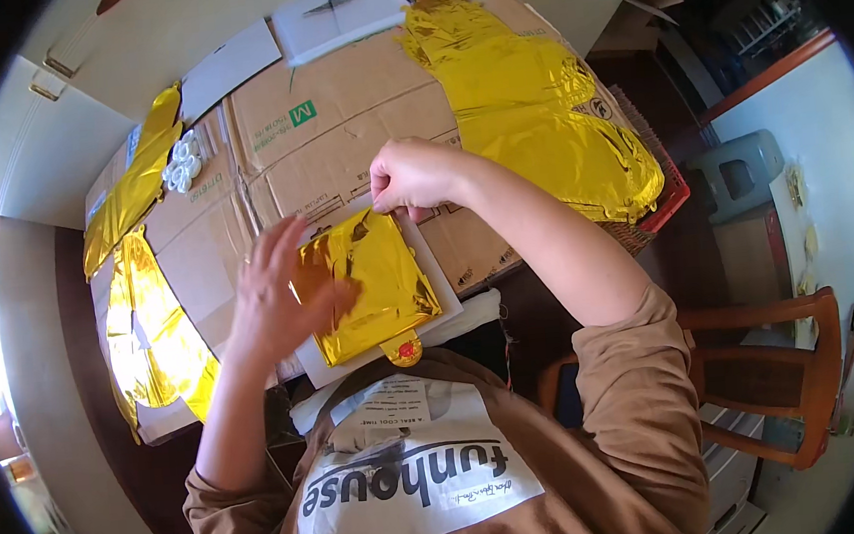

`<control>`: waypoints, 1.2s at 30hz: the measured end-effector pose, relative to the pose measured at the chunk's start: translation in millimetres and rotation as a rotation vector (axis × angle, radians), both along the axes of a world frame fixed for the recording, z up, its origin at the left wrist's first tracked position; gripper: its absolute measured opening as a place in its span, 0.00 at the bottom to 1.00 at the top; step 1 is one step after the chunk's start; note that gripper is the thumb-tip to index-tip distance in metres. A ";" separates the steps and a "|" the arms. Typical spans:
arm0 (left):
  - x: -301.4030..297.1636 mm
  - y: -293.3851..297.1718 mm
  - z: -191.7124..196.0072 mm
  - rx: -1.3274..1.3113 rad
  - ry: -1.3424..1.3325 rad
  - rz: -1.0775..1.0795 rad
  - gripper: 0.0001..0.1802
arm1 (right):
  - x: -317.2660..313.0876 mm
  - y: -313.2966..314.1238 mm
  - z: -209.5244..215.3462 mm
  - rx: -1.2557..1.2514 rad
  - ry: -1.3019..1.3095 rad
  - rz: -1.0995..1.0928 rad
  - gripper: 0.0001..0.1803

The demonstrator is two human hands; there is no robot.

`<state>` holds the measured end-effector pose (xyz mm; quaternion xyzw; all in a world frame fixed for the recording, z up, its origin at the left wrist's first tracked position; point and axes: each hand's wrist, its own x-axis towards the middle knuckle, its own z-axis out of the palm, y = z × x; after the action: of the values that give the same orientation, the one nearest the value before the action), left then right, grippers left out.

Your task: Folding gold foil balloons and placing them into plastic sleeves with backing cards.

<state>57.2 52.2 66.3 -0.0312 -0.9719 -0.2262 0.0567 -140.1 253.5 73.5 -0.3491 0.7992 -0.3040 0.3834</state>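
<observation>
In front of me a gold foil balloon (374, 296) lies folded into a flat, shiny packet on a white board (432, 267). A small rounded tab (402, 350) with a red mark sticks out from its near edge. My right hand (418, 175) pinches at the packet's far corner, thumb and fingertips pressed together. Over the packet's left side hovers my left hand (294, 296), slightly blurred, with its fingers spread and nothing in it. Whether the left fingertips touch the foil cannot be made out.
Flattened cardboard (325, 114) covers the table. A large flat gold foil piece (535, 108) spreads over its right side; more gold foil (146, 324) lies at the left edge. White crumpled bundles (181, 164) sit nearby. A wooden chair (771, 370) stands at right.
</observation>
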 end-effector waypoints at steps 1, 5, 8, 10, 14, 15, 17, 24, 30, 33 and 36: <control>7.8 9.6 -0.8 -0.031 0.011 -0.025 0.54 | 2.1 -3.7 -1.3 0.018 0.018 0.005 0.12; 28.9 27.6 -11.0 -0.109 -0.011 -0.104 0.65 | 11.9 -7.1 1.4 0.044 0.242 -0.024 0.13; 30.2 25.6 -17.4 -0.122 -0.037 -0.108 0.68 | 28.6 10.4 -8.1 -0.063 0.608 -0.096 0.14; 25.8 25.3 -13.6 -0.100 -0.024 -0.100 0.67 | 53.4 34.5 10.4 -0.051 0.598 -0.147 0.15; 17.2 15.9 -12.1 -0.094 0.021 -0.108 0.57 | 112.0 87.5 21.5 -0.086 0.313 -0.154 0.14; 14.4 16.8 -11.9 -0.112 0.033 -0.093 0.54 | 126.8 96.4 18.3 -0.068 0.233 -0.169 0.13; 2.3 24.7 -1.6 -0.117 0.094 -0.102 0.46 | 158.2 105.9 -5.7 -0.123 0.264 -0.240 0.12; -19.7 33.8 -16.0 -0.114 0.162 -0.295 0.45 | 204.3 83.5 -34.5 -0.361 0.794 -0.598 0.09; -14.0 33.0 -21.7 -0.146 0.126 -0.262 0.50 | 197.3 72.5 -47.6 -0.343 0.891 -0.509 0.16; -7.8 37.5 -19.7 -0.222 0.120 -0.204 0.54 | 191.5 75.5 -47.2 -0.384 0.811 -0.505 0.14; -1.3 41.6 -22.4 -0.212 0.085 -0.158 0.58 | 178.5 82.1 -44.5 -0.469 0.585 -0.525 0.10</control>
<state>55.9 93.8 43.9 -0.1231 -0.9816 -0.1245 0.0763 38.4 335.6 29.0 -0.2832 0.8449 -0.4522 -0.0376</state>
